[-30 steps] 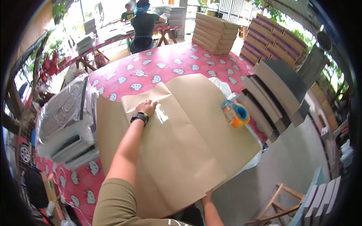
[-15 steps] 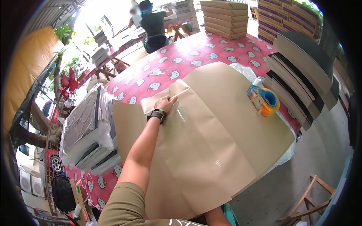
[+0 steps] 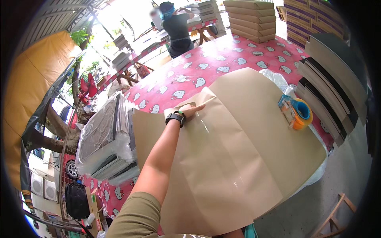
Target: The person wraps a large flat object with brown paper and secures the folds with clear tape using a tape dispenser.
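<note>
Kraft paper (image 3: pixel 234 162) could crease if your left hand (image 3: pixel 192 112), grip unclear, slips at the fold (image 3: pixel 206 96), your right hand hidden.

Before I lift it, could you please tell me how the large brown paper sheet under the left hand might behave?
The large brown paper sheet would probably flop, since long creases cross it. It looks light, judging by its thin lower edge. It may crumple, being wrinkled near the left hand.

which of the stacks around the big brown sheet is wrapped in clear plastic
The stack just left of the brown sheet: clear plastic covers it. The far brown-wrapped parcels are opaque, and the grey-black boards at right look bare.
</note>
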